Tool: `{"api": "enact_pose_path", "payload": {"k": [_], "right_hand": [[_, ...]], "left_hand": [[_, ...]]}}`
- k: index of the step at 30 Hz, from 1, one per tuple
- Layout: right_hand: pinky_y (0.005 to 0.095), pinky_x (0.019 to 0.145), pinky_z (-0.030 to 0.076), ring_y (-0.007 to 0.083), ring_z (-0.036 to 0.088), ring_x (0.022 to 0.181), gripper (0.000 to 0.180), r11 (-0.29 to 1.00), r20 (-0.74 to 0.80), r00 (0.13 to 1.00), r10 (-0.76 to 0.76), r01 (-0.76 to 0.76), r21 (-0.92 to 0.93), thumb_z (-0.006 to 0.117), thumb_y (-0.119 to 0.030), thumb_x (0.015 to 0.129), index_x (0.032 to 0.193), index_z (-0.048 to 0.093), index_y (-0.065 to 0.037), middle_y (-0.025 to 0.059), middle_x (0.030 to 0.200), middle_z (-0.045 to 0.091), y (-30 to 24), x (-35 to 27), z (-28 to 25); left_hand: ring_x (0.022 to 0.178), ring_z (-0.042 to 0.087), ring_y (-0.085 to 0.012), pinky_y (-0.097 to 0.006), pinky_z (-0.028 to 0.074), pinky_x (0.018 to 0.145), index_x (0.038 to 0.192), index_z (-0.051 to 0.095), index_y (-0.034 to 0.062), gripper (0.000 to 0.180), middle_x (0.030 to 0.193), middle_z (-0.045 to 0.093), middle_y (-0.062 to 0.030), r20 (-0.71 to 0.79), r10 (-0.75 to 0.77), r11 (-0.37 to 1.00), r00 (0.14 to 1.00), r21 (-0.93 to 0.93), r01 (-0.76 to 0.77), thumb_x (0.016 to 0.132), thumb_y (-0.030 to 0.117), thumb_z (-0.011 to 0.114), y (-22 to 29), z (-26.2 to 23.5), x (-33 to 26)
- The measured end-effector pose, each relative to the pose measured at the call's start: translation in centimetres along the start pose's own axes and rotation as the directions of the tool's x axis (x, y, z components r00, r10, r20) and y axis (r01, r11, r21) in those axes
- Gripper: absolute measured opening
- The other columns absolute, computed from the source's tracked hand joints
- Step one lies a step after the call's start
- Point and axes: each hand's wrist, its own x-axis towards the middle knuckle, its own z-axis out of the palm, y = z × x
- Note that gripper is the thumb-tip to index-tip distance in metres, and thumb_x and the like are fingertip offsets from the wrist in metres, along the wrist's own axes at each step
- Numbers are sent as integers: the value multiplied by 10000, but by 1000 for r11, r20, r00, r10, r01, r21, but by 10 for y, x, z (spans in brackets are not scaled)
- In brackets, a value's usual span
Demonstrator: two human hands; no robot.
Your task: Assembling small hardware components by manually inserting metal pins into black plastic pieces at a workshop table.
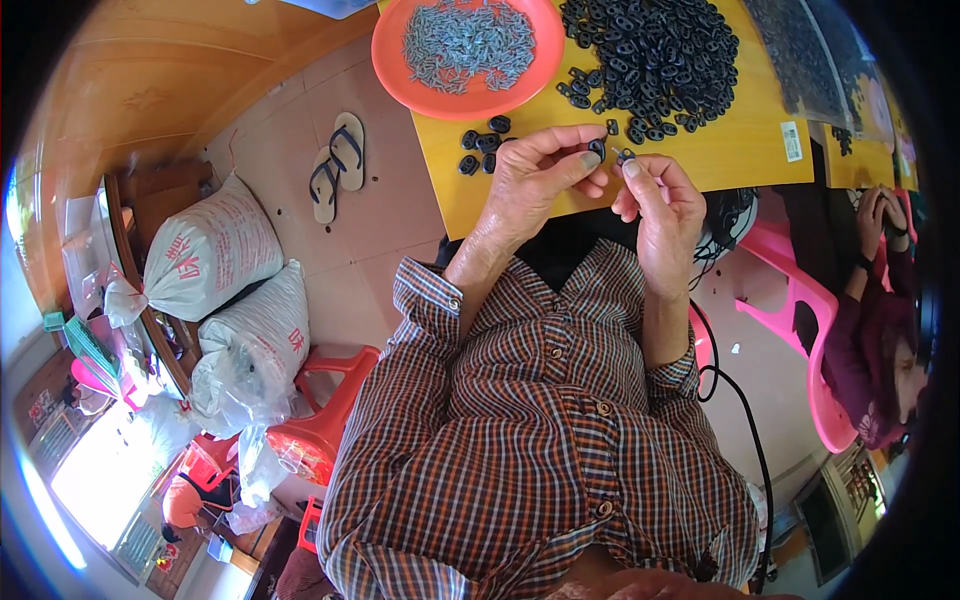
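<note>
Nearest to you: your checked shirt (pixel 540 440) fills the lower frame, both forearms coming up out of rolled cuffs.

Left hand (pixel 535 180): grip clenched, thumb and forefinger pinching a small black plastic piece (pixel 597 149) by its edge. It is held just above the near edge of the yellow surface (pixel 740 150), not resting on it.

Right hand (pixel 660 205): grip also clenched, fingertips pinching a small grey metal piece (pixel 625 156). It sits just beside the black piece, nearly touching. Too small to tell whether the two parts are actually mated.

Just past your left hand: a few loose black pieces (pixel 483 142) lying on the surface, apart from the main heap.

Further out, right of centre: big heap of black pieces (pixel 650 55) spread on the surface.

Left of that heap: orange round tray (pixel 395 60) holding a pile of small grey metal parts (pixel 468 42). Tray and heap are near each other, tray hanging a bit over the surface's left corner.

Floor on your left: a pair of flip-flops (pixel 338 165), two stuffed white sacks (pixel 215 250), a red plastic stool (pixel 325 420).

On your right: a pink plastic chair (pixel 800 300) and another person's hands (pixel 880 215) raised near the far end of the surface.
</note>
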Motion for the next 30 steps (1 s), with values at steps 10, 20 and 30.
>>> {"api": "enact_pose_path", "payload": {"k": [10,20,30], "right_hand": [[182,511,382,57,512,545,136,998,30,999,25,-24,-53,602,-130,895,862,617,1,6,662,579,-1,-1,-1],[179,529,386,50,509,567,134,992,28,998,59,-56,-109,610,-134,894,854,615,-6,-9,679,569,-4,-2,0],[181,526,375,46,500,568,143,988,49,997,60,-53,-142,623,-147,884,842,615,-11,-11,686,573,-4,-2,-2]], "left_hand": [[779,639,-142,-269,563,686,1207,579,-38,299,899,652,-97,31,-2,999,1000,-33,3,913,-40,529,0,-2,0],[732,643,-134,-250,551,699,1195,592,-23,284,857,663,-99,33,50,991,998,120,-54,915,-22,542,2,-1,0],[720,642,-119,-245,549,686,1180,602,-22,269,882,669,-93,62,3,989,998,151,-13,917,-10,549,3,-4,-2]]}}
